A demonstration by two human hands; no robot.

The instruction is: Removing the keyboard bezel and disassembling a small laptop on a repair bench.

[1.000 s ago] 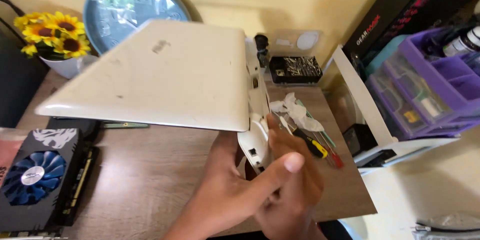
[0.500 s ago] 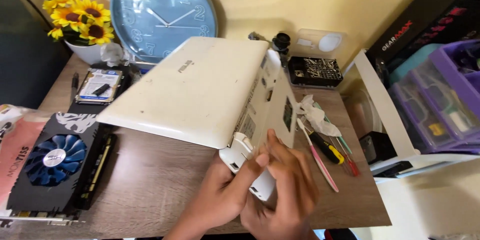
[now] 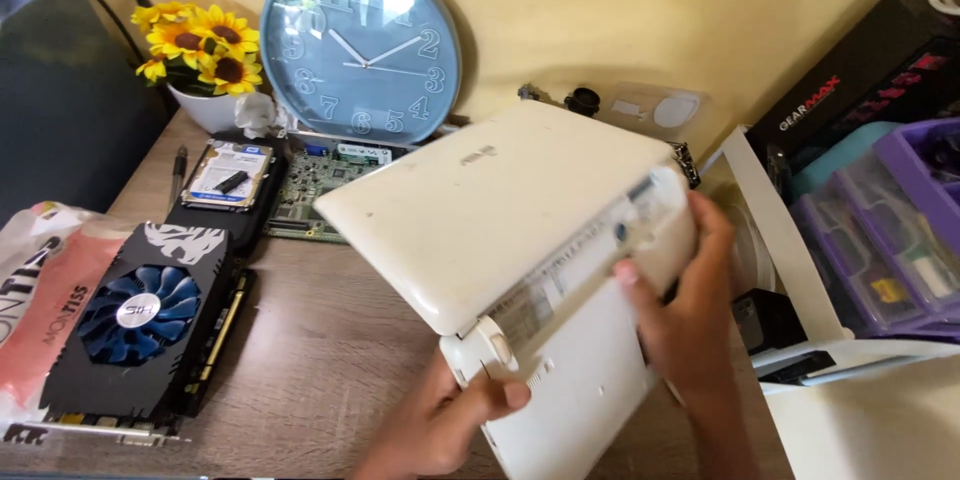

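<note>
I hold a small white laptop in the middle of the frame, up off the wooden table and tipped. Its lid is partly open at the hinge near me. My left hand comes up from the bottom middle and grips the hinge corner, thumb on top. My right hand wraps around the right end, fingers curled over the edge. My two hands are apart, one at each end, both tight on the laptop.

There is bare table under the laptop and to its left, down to the near edge. A black card with a blue fan lies at the lower left, next to a pink bag. Behind it are a hard drive and a green circuit board. A round blue clock leans on the yellow wall, with yellow flowers in a white pot beside it.

At the right, a purple box with small clear trays holds tiny parts I cannot make out.
</note>
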